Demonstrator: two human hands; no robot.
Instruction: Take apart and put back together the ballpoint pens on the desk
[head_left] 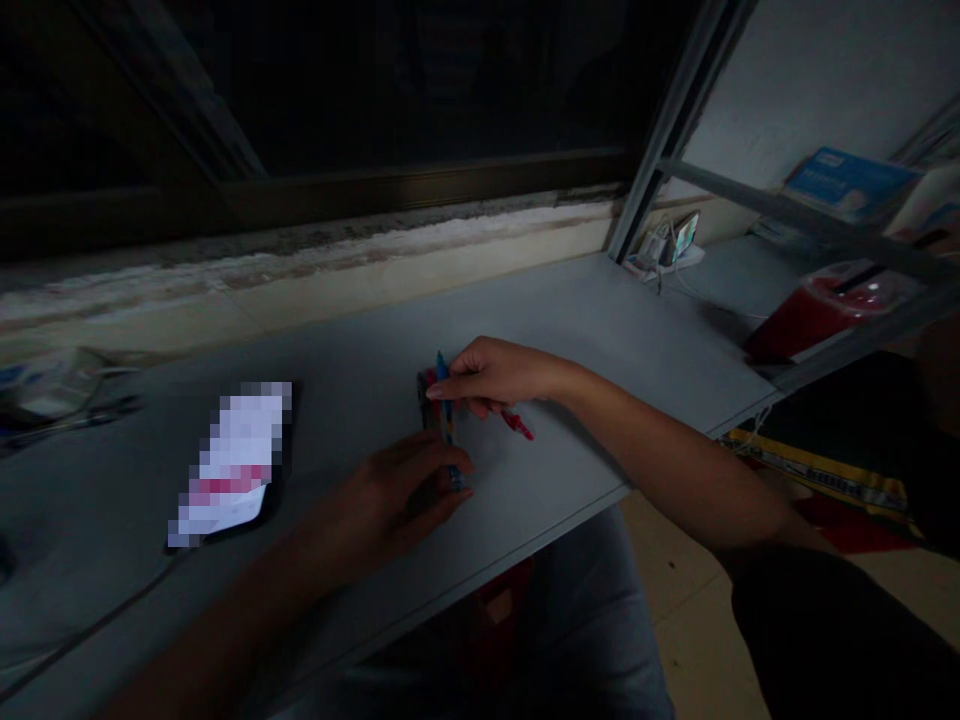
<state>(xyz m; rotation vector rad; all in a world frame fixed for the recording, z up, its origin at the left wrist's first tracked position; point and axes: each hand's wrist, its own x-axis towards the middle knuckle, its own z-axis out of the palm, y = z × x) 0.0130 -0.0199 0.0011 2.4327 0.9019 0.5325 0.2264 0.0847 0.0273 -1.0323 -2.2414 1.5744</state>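
Observation:
My left hand [397, 495] rests on the grey desk [570, 340], its fingertips curled around the lower end of a blue pen [447, 412]. My right hand [495, 372] comes in from the right and pinches the upper part of that pen. Beside it lie a dark pen [424, 400] and a red-marked pen [517, 424], whose red end sticks out below my right fingers. Both hands partly hide this small bundle, so I cannot tell how the pens lie against each other.
A smartphone [232, 465] with a pixelated screen lies left of my hands, and a cable runs along the desk's left part. A red cup [810, 315] and a blue box [847, 183] stand on a metal shelf at right. A dark window [375, 90] lines the far side.

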